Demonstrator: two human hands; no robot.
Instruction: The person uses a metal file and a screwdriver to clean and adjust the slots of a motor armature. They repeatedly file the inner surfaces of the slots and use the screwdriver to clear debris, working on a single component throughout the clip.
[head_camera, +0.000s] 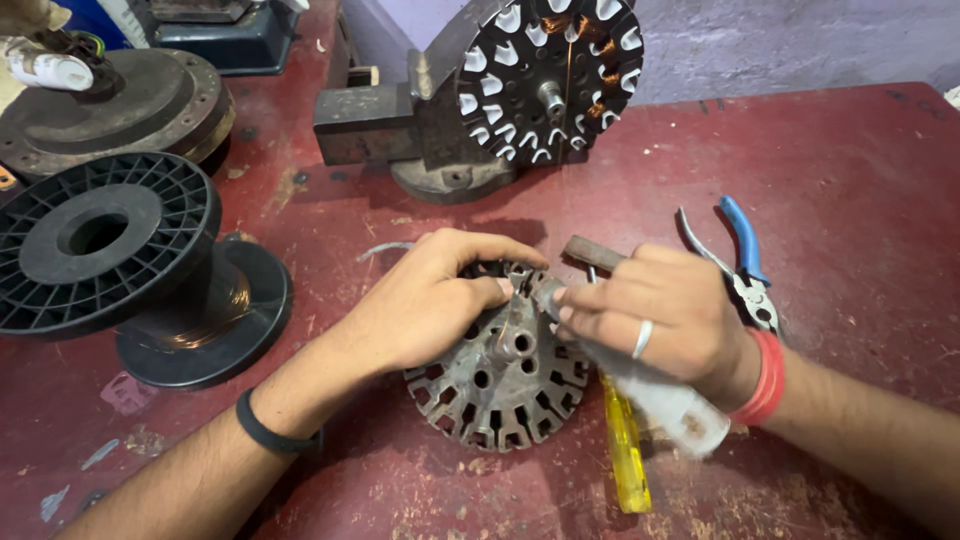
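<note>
A round slotted metal stator core (500, 385) lies flat on the dark red workbench (850, 160). My left hand (425, 300) rests on its upper rim, fingers curled over the slots. My right hand (660, 315), with a ring and a red wristband, grips a whitish strip of sheet material (670, 405) and presses its end into a slot at the core's top. A yellow-handled screwdriver (627, 450) lies under my right hand beside the core.
Blue-handled pliers (745, 260) lie to the right. A bench vise (400, 130) at the back holds a second stator with copper windings (550, 75). A black wire spool (130, 265) and a round motor housing (120, 105) stand at the left.
</note>
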